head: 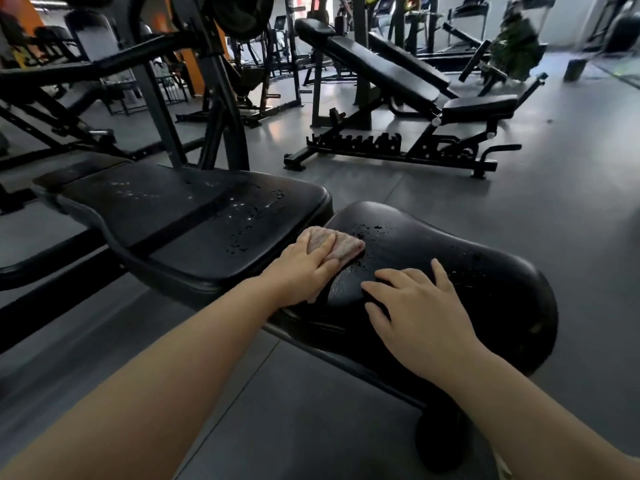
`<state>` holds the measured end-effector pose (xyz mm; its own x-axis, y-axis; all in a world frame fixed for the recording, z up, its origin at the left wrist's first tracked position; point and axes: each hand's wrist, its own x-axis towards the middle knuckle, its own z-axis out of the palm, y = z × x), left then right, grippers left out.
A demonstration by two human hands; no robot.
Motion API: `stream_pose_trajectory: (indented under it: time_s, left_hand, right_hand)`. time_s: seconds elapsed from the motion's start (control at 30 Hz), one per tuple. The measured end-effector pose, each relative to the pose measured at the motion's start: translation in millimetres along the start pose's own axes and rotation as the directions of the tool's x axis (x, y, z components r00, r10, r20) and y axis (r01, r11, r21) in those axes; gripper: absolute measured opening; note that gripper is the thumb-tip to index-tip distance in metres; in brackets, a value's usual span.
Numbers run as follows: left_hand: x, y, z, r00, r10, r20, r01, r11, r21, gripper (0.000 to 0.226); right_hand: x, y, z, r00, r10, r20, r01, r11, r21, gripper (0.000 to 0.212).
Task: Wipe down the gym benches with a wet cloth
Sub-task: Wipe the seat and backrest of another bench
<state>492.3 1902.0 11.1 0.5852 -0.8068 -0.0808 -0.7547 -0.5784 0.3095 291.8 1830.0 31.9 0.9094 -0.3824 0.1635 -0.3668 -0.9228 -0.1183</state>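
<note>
Left hand (304,268) flat, fingers straight, pressing a folded pinkish cloth (334,245) down at the near-left edge of the seat pad (450,271), just beside the gap to the long back pad (180,216); right hand (419,310) spread with relaxed fingers on the same seat pad, holding nothing. Soft, limp and probably heavy with water, so best kept bunched under the palm rather than pinched at a corner. Beaded droplets on both black pads, a slick surface likely to let the cloth slide easily.
</note>
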Motion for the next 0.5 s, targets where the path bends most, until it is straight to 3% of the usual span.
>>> stream_pose_trajectory:
  time_s: [0.13,0.27,0.5]
  left_hand:
    - [50.9,2.7,-4.1,0.999,0.049,0.015,-0.047,0.990,-0.130,0.058]
    - [79.2,-0.6,-0.1,1.000,0.017,0.012,-0.014,0.976,-0.218,0.058]
    - [54.9,-12.9,4.0,1.000,-0.007,0.004,0.008,0.973,-0.229,0.057]
  right_hand:
    - [11.0,-6.3,11.1,0.982,0.059,-0.179,-0.071,0.996,-0.058,0.025]
    - [23.9,-8.1,17.2,0.975,0.052,-0.218,-0.071,0.994,-0.081,0.016]
    - [23.3,-11.6,5.0,0.993,0.086,-0.074,-0.087,0.996,-0.009,0.035]
